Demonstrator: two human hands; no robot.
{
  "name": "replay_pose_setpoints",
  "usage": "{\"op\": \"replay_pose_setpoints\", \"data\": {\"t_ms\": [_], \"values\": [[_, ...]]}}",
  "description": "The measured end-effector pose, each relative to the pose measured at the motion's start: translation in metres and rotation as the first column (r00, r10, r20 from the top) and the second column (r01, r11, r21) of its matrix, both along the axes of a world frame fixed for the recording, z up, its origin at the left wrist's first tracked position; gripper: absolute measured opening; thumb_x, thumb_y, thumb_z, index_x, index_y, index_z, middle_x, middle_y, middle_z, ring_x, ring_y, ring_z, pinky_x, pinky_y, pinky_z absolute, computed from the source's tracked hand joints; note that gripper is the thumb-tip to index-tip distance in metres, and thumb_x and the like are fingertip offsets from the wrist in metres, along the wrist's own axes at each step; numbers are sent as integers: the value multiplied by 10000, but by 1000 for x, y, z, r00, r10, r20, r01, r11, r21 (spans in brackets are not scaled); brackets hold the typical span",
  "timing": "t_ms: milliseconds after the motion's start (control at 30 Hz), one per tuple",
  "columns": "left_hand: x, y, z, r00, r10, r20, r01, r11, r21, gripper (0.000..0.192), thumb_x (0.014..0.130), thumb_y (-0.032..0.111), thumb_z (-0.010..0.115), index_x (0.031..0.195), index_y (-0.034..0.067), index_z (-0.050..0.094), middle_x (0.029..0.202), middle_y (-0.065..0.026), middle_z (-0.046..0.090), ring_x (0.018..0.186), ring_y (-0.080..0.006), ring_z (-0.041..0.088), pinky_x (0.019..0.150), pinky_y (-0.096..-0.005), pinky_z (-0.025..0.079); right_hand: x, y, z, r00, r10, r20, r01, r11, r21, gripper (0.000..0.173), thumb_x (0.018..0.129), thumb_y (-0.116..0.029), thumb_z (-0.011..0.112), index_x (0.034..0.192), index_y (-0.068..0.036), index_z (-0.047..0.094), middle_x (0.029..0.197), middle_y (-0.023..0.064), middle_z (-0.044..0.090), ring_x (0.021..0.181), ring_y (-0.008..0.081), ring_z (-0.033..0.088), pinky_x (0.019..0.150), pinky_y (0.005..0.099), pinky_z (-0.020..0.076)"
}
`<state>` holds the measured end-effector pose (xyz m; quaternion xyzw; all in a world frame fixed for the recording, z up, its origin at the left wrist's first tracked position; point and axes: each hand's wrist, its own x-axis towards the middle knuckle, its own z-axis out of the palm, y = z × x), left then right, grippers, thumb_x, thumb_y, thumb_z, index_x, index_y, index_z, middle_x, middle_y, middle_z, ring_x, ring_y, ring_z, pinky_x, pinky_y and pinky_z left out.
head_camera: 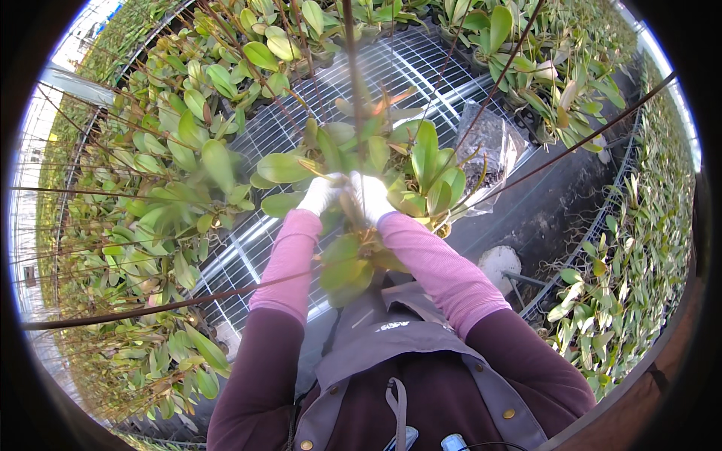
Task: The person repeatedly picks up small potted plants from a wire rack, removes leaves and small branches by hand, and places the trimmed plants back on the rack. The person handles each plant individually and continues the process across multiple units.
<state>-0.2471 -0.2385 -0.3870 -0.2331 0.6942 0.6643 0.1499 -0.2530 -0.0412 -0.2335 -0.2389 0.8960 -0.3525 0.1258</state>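
My left hand point(320, 193) and my right hand point(370, 196) wear white gloves and meet close together before me. Their fingers are curled around the middle of an orchid plant, though glare and leaves hide the fingertips. Broad green leaves point(345, 270) of the plant hang below my hands, over the apron's top edge. A tall brown flower stem point(353, 73) rises blurred between the hands towards the camera. Just beyond my right hand stand more orchid leaves point(426, 158). Another leaf point(282, 168) reaches out past my left hand.
Underneath is a wire-mesh bench point(271, 127) with metal bars. A clear plastic bag point(491, 149) of dark material lies on it at the right. Crowded orchids point(169, 146) fill the left, with long thin stems crossing the view. More orchids point(637, 270) line the right, past a white round object point(500, 265).
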Motion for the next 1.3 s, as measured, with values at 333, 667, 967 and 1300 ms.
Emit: {"op": "replay_pose_setpoints", "data": {"t_ms": [333,667,967,1300], "values": [[19,18,132,883,-459,-103,344,780,-523,234,902,157,680,1118,92,743,1014,-107,753,925,-223,718,830,-347,564,-35,19,-20,920,189,344,-204,979,7,237,961,-209,605,1074,-7,656,969,172,709,821,261,674,684,376,539],[5,12,187,847,-531,-33,461,763,-453,296,844,-14,725,1135,37,716,1044,-49,738,972,-160,681,824,-292,586,-35,34,34,696,-38,717,339,897,-283,312,989,-300,636,1062,-2,698,846,76,717,587,137,563,549,303,453],[19,11,191,933,-315,-174,266,929,-258,251,809,20,784,1047,61,715,956,-27,725,893,-133,673,806,-287,554,-35,36,55,823,36,567,186,926,-328,322,899,-259,750,1089,-2,712,931,112,735,832,196,684,751,339,539],[15,10,207,919,-350,-182,347,937,-49,306,805,168,835,1060,78,691,905,2,685,841,-111,622,734,-287,523,-52,29,61,937,350,14,-350,937,-4,227,917,-250,679,996,-38,700,917,195,700,873,391,672,792,450,521]]}}
